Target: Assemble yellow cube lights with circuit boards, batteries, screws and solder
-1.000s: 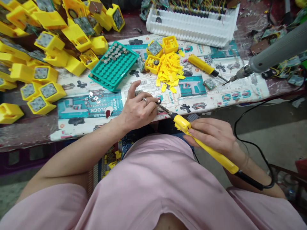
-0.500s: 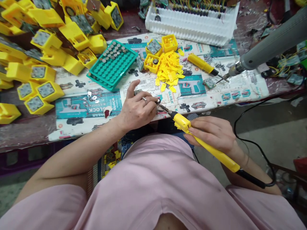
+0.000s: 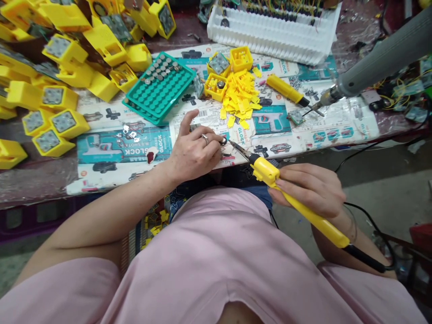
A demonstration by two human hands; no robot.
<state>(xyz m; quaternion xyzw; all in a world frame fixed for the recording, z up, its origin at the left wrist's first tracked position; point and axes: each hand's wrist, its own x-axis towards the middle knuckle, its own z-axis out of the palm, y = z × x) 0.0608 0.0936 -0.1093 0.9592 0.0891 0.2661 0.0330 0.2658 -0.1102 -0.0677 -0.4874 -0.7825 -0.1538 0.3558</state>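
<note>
My right hand [image 3: 310, 186] grips a yellow soldering iron [image 3: 313, 218] whose metal tip points up and left. Close to that tip, with a small gap between, my left hand [image 3: 197, 150] is curled over the edge of the work surface. Its fingertips hold a small round dark part with a shiny rim [image 3: 223, 141]; the rest of it is hidden under the fingers. The left index finger sticks up. Beyond the hands lie a pile of small yellow plastic pieces [image 3: 239, 96] and a green tray [image 3: 153, 96] with several round silver cells.
Many yellow housings with grey inserts [image 3: 69, 123] crowd the left. A white ribbed holder with wired parts [image 3: 270, 33] stands at the back. On the right, a grey tool on an arm [image 3: 374, 58] reaches in above a yellow screwdriver-like tool [image 3: 285, 87]. Printed cardboard [image 3: 124, 150] covers the table.
The soldering iron has drawn back right and slightly down, so its tip has come away from the round part. My left hand stays almost where it was.
</note>
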